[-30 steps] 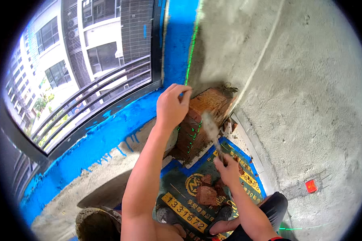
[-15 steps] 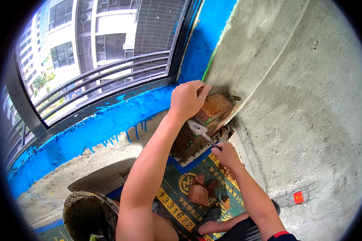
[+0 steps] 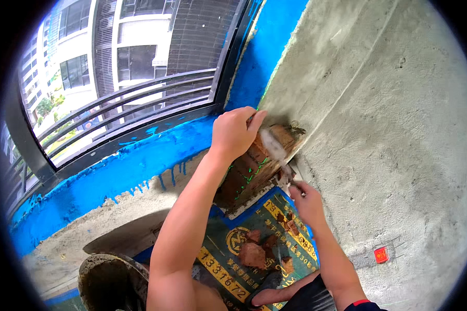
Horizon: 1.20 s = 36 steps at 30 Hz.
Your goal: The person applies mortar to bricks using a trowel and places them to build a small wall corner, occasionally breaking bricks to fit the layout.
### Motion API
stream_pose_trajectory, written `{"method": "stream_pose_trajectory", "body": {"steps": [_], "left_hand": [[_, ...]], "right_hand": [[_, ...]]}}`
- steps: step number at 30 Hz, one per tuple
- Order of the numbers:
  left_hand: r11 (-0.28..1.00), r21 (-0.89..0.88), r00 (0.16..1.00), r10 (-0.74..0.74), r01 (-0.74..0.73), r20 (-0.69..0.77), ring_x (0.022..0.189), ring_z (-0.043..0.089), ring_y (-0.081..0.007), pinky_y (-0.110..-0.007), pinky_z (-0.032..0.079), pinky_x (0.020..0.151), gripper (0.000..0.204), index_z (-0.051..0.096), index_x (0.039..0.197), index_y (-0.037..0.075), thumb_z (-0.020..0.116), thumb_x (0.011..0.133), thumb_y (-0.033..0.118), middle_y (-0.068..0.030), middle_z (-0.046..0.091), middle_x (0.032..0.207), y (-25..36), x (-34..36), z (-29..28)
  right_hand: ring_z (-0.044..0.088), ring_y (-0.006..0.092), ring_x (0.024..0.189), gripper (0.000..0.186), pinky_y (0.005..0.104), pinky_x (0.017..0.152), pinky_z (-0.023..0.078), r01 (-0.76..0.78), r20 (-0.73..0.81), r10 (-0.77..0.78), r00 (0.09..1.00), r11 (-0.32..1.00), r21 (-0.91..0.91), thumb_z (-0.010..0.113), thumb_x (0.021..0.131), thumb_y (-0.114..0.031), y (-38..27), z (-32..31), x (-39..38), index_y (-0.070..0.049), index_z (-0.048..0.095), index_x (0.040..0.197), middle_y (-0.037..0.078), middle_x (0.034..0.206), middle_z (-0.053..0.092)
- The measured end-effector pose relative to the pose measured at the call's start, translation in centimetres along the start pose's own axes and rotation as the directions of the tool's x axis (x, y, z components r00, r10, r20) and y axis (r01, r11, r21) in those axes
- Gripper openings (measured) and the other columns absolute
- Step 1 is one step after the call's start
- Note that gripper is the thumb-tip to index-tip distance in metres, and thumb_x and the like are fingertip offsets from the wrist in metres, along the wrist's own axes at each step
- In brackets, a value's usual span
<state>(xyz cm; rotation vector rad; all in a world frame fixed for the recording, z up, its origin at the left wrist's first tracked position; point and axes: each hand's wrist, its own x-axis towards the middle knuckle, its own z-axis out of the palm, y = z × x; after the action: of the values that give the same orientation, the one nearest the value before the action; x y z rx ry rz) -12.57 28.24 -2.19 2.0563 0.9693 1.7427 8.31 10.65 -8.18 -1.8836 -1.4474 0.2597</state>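
My right hand (image 3: 308,203) grips the handle of a small trowel (image 3: 275,146). Its pale blade, smeared by motion, crosses in front of a reddish-brown brick (image 3: 287,136) set in the corner. My left hand (image 3: 232,130) is at the top of the same corner, beside the blue-coated sill (image 3: 192,132); its fingers are curled, and anything in them is hidden. Below it, dark reddish brickwork (image 3: 238,179) shows in a recess, crossed by broken green light marks.
Broken brick pieces (image 3: 253,255) lie on the green printed floor sheet (image 3: 228,241). A mortar-crusted bucket (image 3: 101,277) stands at the lower left. A dark-framed window with railings (image 3: 135,116) is at upper left. The grey plastered wall (image 3: 389,155) fills the right, with a red box (image 3: 381,254) low down.
My right hand has moved slightly up and right, swinging the trowel blade from the recess up across the brick. My left hand has shifted slightly left in the picture.
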Motion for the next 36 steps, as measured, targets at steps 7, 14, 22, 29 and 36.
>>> {"method": "stream_pose_trajectory", "body": {"steps": [7,14,22,29,36], "left_hand": [[0.995,0.002,0.995,0.103,-0.103,-0.019,0.07,0.067,-0.0323,-0.039,0.051,0.063,0.019,0.073,0.091,0.007,0.068,0.089,0.025,-0.0161,0.068,0.079,1.7,0.2,1.2],[0.962,0.098,0.967,0.25,-0.253,0.042,0.06,0.064,-0.0313,-0.038,0.049,0.057,0.015,0.071,0.102,0.013,0.063,0.09,0.015,-0.0168,0.063,0.07,2.1,-1.3,1.5],[0.929,0.125,0.833,0.247,-0.349,0.495,0.068,0.067,-0.0301,-0.037,0.051,0.059,0.017,0.07,0.105,0.01,0.06,0.091,0.011,-0.0153,0.069,0.085,5.6,-8.6,6.0],[0.88,0.126,0.058,-0.112,-0.458,0.992,0.113,0.058,-0.0368,-0.046,0.049,0.09,0.061,0.047,0.137,0.006,0.063,0.078,0.005,-0.0198,0.059,0.124,3.7,-24.6,13.8],[0.461,-0.379,-0.329,0.188,-0.803,0.925,0.148,0.022,-0.0268,-0.05,0.016,0.12,0.08,0.023,0.155,0.018,0.065,0.088,0.026,-0.0071,0.024,0.16,-3.6,-41.4,16.2]], "right_hand": [[0.049,0.0101,0.052,0.041,0.0279,0.051,0.039,-0.091,-0.086,0.116,0.99,0.963,0.255,0.056,0.097,-0.039,6.1,-3.9,13.1,-0.001,0.067,0.086,0.003,0.063,0.055],[0.033,0.0039,0.048,0.042,0.0219,0.043,0.027,-0.074,-0.053,0.158,0.986,0.703,0.707,0.05,0.101,-0.049,1.4,-11.0,4.9,-0.008,0.055,0.088,-0.007,0.061,0.038],[0.031,0.005,0.045,0.033,0.0218,0.041,0.026,-0.566,0.673,0.067,0.736,-0.484,0.668,0.048,0.103,-0.039,8.4,-15.8,-11.2,-0.008,0.054,0.091,-0.007,0.061,0.036],[0.036,0.0052,0.048,0.028,0.0218,0.046,0.037,-0.214,0.619,0.262,0.741,-0.781,0.587,0.05,0.101,-0.015,13.4,-17.2,-12.0,-0.011,0.04,0.075,-0.006,0.061,0.036],[0.034,0.0059,0.051,0.032,0.0224,0.047,0.032,-0.354,0.637,0.187,0.748,-0.699,0.621,0.062,0.093,-0.016,14.1,-17.8,-12.1,-0.016,0.04,0.07,-0.007,0.06,0.036]]}}
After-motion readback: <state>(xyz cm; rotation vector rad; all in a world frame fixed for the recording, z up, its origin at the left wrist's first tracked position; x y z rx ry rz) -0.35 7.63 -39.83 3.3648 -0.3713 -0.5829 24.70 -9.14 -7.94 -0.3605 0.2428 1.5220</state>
